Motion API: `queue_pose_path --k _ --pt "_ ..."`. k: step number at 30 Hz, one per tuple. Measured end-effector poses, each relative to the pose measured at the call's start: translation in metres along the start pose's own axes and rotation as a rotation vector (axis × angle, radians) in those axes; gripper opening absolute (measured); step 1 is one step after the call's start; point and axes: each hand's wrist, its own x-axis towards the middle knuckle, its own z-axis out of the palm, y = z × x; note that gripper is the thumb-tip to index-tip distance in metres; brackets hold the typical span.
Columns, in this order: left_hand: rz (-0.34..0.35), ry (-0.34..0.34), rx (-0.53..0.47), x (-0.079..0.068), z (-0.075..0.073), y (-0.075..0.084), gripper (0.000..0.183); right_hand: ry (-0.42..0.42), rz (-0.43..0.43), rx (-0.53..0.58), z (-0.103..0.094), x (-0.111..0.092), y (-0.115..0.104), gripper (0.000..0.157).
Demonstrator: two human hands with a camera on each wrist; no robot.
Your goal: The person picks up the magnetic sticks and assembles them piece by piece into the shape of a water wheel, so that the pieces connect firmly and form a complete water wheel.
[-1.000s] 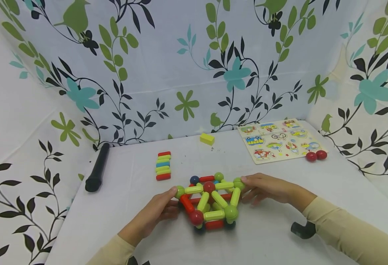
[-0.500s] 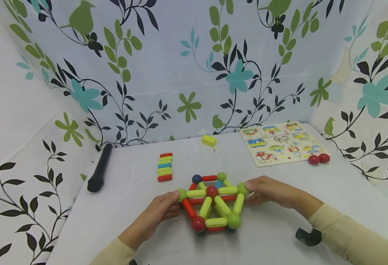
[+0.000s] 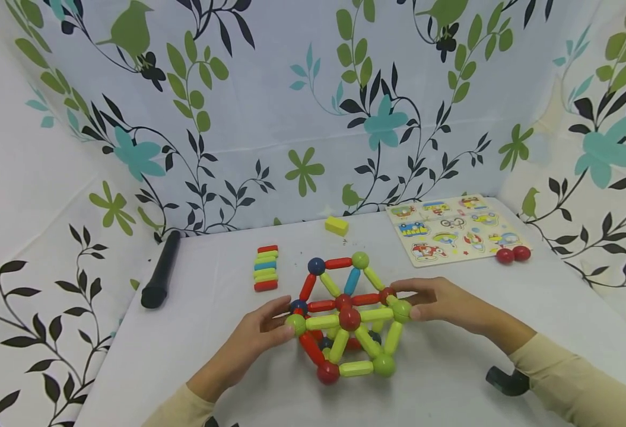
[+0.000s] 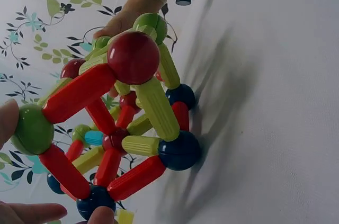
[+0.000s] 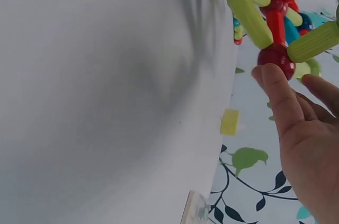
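White tabletop, ball-and-stick frame spans between left hand gripping its left-side balls and right hand gripping its right-side balls, neither hand nearer.

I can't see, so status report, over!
Left grip, right grip: holding opposite sides. Ball-and-stick toy: between them. Yellow block: behind, not blocking.

In the left wrist view, most of the left hand is cut off at lower left. In the right wrist view, the ball-and-stick model is cropped at upper right. Specks below the head view's yellow block are too small to be identified.
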Motion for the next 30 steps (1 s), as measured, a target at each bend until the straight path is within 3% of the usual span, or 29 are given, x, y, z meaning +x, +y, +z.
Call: queue_pose_path --k 4,8,18,30 --pt "0.065 -0.034 -0.009 -0.001 -0.002 -0.003 0.085 0.001 -0.057 0.039 0.0 -0.002 0.002 0.066" --pt "0.111 -0.044 0.015 -0.002 -0.004 -0.007 0.093 0.016 -0.151 0.009 0.002 -0.002 0.004 0.073" --pt "0.317 -0.015 0.254 -0.004 -0.001 -0.019 0.112 0.091 -0.224 -0.203 0.013 -0.005 0.0 0.102" --pt "0.327 -0.011 0.329 -0.005 0.0 -0.021 0.109 0.098 -0.227 -0.27 0.014 -0.008 0.002 0.105"
